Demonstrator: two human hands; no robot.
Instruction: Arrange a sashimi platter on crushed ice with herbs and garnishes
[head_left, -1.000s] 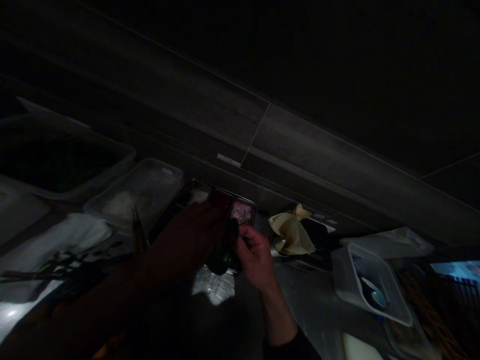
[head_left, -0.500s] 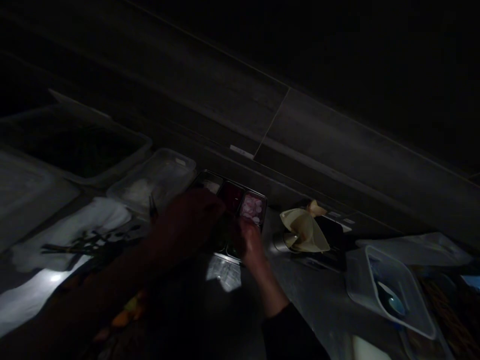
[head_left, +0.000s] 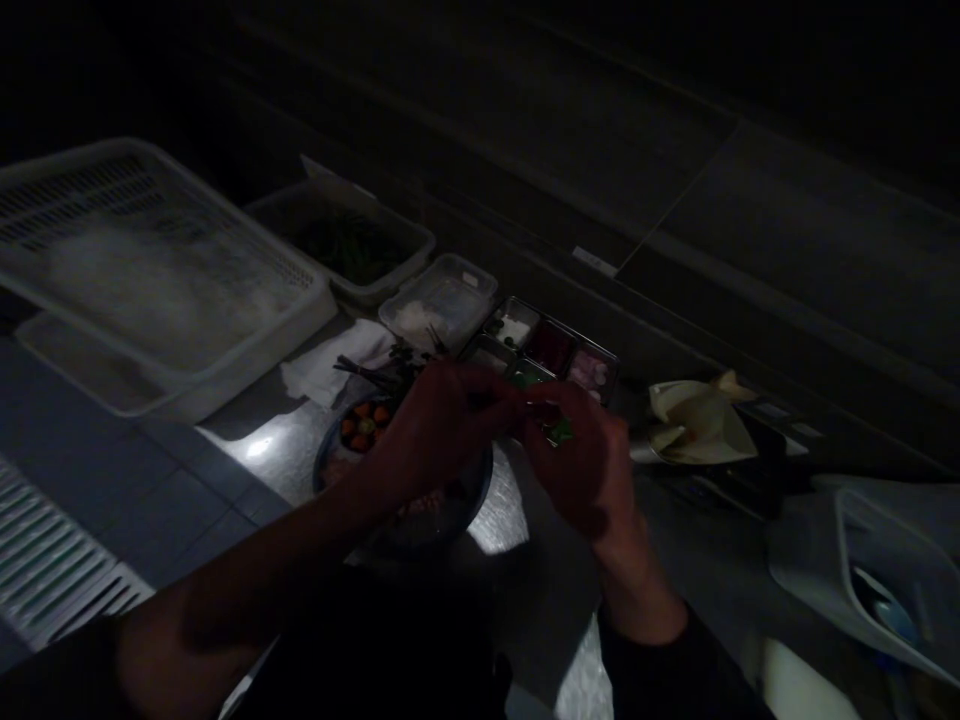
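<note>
In dim light, my left hand [head_left: 454, 415] and my right hand [head_left: 589, 465] meet fingertip to fingertip above the worktop, both with fingers pinched. What they hold, if anything, is too dark and small to make out. Some green leaf [head_left: 561, 430] shows by my right fingers; I cannot tell if it is held or lies in the tray. Behind the hands stands a metal sectioned tray [head_left: 616, 358] with white, dark red, pink and green foods. A round blue-rimmed bowl [head_left: 486, 487] of food, with orange pieces in a small dish [head_left: 366, 425], is partly hidden under my left forearm.
At left, a white slatted basket [head_left: 315, 300] holds pale stuff, beside a tub of greens [head_left: 420, 258] and a clear container [head_left: 480, 285]. A white cloth [head_left: 322, 365] lies near dark sprigs [head_left: 360, 372]. Rightward are paper cones [head_left: 705, 425] and a plastic bin [head_left: 806, 550].
My hands have come back from the sectioned tray towards me, and their fingertips now meet. The view has swung left and down, bringing the bowl and basket into sight.
</note>
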